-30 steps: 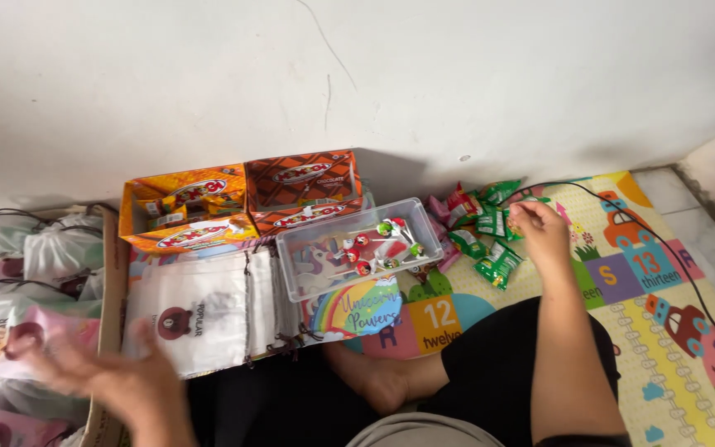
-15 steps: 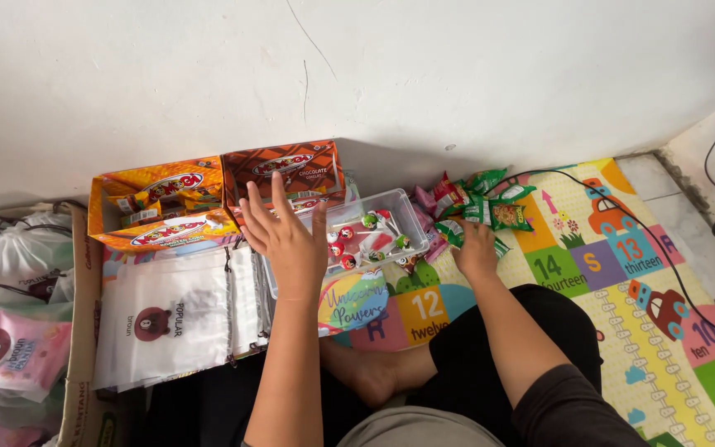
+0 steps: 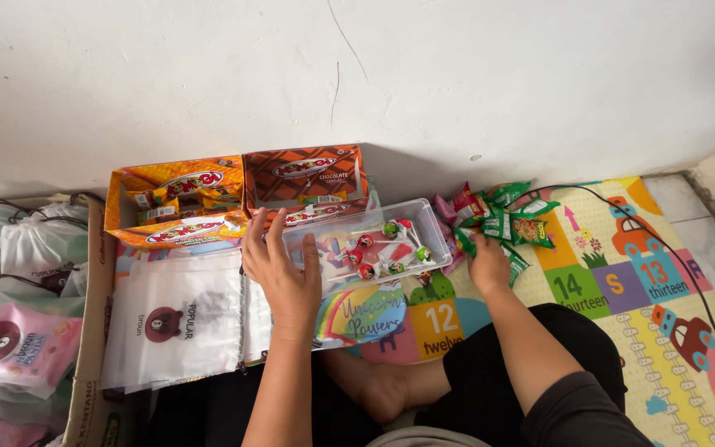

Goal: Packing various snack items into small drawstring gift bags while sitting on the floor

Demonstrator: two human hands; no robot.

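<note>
My left hand [image 3: 279,269] rests palm down, fingers spread, on the right edge of a stack of white drawstring bags [image 3: 179,319] with a brown bear print, next to the clear plastic tub [image 3: 366,248] of round lollipops. My right hand [image 3: 490,263] lies on a pile of green and pink snack packets [image 3: 502,219] on the play mat; whether it grips one I cannot tell. An orange snack box [image 3: 175,199] and a brown chocolate snack box [image 3: 304,178] stand open against the wall.
A cardboard box [image 3: 88,331] at the left holds filled bags [image 3: 10,348]. A colourful number play mat [image 3: 622,273] covers the floor at the right, with a black cable [image 3: 680,265] across it. My folded legs [image 3: 473,372] fill the bottom.
My left hand has dropped from above the tub onto the bag stack. My right hand stays on the snack packets.
</note>
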